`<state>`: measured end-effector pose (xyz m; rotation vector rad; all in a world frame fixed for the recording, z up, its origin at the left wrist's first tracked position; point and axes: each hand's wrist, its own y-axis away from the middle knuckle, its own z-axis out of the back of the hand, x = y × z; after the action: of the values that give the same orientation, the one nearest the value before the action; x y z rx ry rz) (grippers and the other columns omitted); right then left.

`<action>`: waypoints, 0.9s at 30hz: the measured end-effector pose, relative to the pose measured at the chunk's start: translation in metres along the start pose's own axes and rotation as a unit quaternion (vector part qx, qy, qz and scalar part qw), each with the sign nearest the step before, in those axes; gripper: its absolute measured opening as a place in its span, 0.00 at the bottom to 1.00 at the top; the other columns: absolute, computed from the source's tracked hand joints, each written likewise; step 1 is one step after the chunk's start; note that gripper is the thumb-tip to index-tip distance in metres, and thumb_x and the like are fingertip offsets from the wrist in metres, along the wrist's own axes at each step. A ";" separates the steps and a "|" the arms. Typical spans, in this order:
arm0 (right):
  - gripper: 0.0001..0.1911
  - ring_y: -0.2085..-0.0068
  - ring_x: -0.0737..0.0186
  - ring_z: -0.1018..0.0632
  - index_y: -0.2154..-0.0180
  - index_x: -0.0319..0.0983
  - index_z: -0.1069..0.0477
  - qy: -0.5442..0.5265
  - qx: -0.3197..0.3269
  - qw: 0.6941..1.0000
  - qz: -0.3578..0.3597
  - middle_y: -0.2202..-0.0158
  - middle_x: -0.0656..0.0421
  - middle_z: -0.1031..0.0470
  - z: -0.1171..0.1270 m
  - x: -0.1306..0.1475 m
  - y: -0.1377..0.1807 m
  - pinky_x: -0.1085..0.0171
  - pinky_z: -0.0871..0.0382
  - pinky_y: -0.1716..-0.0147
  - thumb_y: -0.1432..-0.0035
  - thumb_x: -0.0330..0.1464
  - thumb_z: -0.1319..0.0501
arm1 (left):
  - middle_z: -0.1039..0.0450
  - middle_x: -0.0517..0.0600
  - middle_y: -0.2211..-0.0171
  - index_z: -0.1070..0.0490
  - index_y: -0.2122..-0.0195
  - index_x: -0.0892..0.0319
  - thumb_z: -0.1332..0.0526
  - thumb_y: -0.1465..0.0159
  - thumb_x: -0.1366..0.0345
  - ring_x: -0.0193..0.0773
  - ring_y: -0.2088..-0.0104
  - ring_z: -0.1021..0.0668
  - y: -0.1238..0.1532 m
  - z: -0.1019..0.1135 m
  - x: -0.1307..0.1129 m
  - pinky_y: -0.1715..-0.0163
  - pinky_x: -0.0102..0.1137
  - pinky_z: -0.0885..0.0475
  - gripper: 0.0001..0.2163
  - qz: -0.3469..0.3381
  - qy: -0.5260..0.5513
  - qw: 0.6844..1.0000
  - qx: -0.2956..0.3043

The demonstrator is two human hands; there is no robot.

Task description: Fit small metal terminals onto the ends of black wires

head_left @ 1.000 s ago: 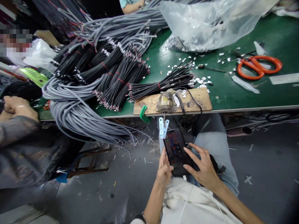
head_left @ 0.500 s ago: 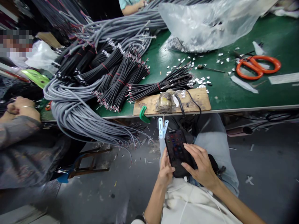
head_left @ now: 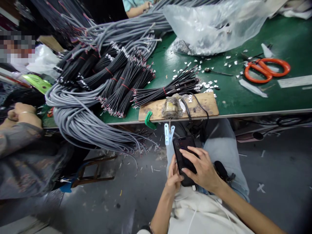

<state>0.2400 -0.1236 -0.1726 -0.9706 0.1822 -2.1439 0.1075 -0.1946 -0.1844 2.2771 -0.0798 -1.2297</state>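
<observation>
A black smartphone (head_left: 186,174) lies tilted above my lap, a white cable plugged into its lower end. My left hand (head_left: 174,178) is wrapped round its left side, with the thumb on the front edge. Over the screen is my right hand (head_left: 201,165), fingers spread, fingertips at or just above the glass; contact is hard to tell. Just beyond the phone's top, a light blue clothes peg (head_left: 168,134) hangs on a metal shaft. That shaft comes from a small motor wrapped in clear plastic (head_left: 171,108), mounted on a wooden board (head_left: 207,104) at the table edge.
Bundles of black wires (head_left: 122,84) and grey cables (head_left: 83,120) cover the green table's left side and hang over its edge. Orange-handled scissors (head_left: 258,72) and a clear plastic bag (head_left: 214,29) lie to the right. A co-worker's sleeve (head_left: 21,139) is at left.
My right hand has moved left across the phone, its fingers now further over the screen. The screen looks darker. My left hand keeps its hold.
</observation>
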 end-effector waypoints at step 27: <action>0.21 0.50 0.53 0.33 0.48 0.39 0.41 -0.042 -0.059 0.996 -0.048 0.54 0.53 0.29 0.013 -0.005 0.017 0.52 0.37 0.54 0.45 0.29 0.45 | 0.32 0.46 0.49 0.36 0.49 0.53 0.46 0.64 0.73 0.50 0.42 0.41 -0.001 0.001 -0.007 0.45 0.39 0.44 0.36 -0.021 0.056 0.998 0.011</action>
<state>0.2613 -0.1299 -0.1734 -1.1566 0.2271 -2.1938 0.1029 -0.1920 -0.1803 2.3726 -0.0050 -1.1256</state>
